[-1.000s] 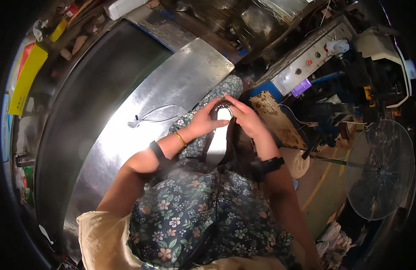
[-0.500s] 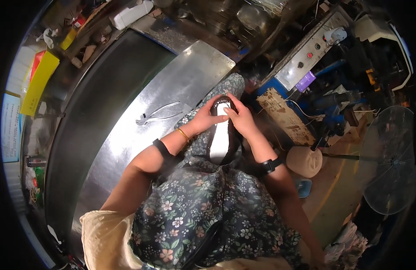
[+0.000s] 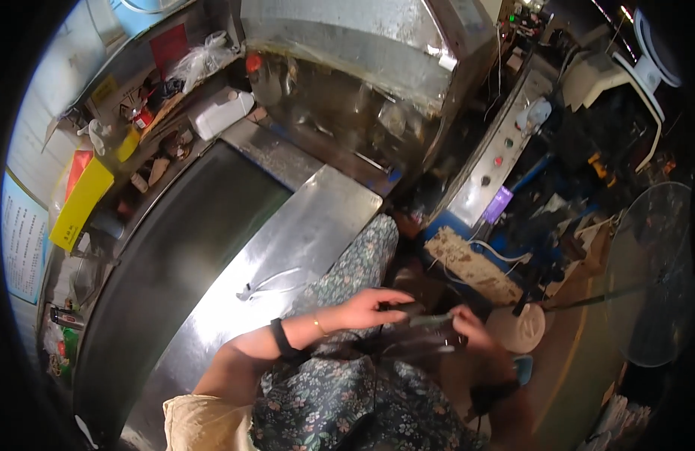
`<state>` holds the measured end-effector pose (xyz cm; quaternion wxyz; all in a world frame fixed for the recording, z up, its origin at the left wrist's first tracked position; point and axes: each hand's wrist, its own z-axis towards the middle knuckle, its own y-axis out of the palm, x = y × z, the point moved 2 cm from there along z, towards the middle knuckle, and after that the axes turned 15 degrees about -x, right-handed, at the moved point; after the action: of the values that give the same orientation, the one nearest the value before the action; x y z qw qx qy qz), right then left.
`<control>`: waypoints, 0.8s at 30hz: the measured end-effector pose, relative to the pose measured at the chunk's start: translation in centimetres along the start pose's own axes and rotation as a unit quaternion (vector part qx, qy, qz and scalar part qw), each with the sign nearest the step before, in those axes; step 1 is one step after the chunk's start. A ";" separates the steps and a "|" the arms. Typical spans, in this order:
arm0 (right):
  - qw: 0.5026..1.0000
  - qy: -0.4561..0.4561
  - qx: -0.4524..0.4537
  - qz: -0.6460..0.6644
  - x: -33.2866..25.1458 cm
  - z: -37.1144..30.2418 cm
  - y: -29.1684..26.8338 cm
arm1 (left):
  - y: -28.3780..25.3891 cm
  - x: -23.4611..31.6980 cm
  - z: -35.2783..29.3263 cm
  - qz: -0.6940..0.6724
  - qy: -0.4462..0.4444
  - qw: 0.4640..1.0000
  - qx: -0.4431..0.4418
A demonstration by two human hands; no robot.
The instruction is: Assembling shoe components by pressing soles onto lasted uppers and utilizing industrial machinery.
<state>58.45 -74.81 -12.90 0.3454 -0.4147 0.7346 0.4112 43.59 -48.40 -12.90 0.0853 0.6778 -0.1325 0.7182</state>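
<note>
A dark, glossy shoe point(image 3: 426, 340), smeared by motion, lies crosswise between my hands above my lap. My left hand point(image 3: 370, 308) is closed on its left end, with thumb and fingers around the dark edge. At the other end my right hand point(image 3: 474, 329) grips it with bent fingers, partly blurred. The shoe's white underside, plain earlier, is hardly visible now. Silver pincers point(image 3: 276, 284) lie on the shiny metal table point(image 3: 317, 218) to the left, apart from both hands.
A black conveyor belt point(image 3: 189, 218) curves along the left beyond the metal table. To the right stand a machine with a button panel point(image 3: 489, 161), a beige bucket point(image 3: 517, 328) and a transparent round fan guard point(image 3: 652, 274). A metal hood point(image 3: 355, 56) stands ahead.
The shoe has turned from lengthwise, white underside up, to crosswise. Both hands have come lower in view, and the right has moved out to the right. The view has tilted up.
</note>
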 end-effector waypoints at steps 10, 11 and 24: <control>0.976 -0.129 0.009 0.176 3.6 5.3 -1.2 | -16.9 -11.1 -1.8 0.527 -0.317 0.722 0.317; 0.954 -0.173 -0.063 0.237 2.4 7.7 -2.0 | -17.3 -11.1 -1.7 0.526 -0.320 0.719 0.322; 0.770 -0.370 0.277 -0.439 -13.5 46.8 5.6 | -17.2 -9.9 -1.3 0.519 -0.287 0.729 0.341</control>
<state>66.88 -26.94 -19.54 0.8336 -0.3937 0.3699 0.1151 48.25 -31.05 -21.57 -0.5796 0.6608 -0.2285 0.4186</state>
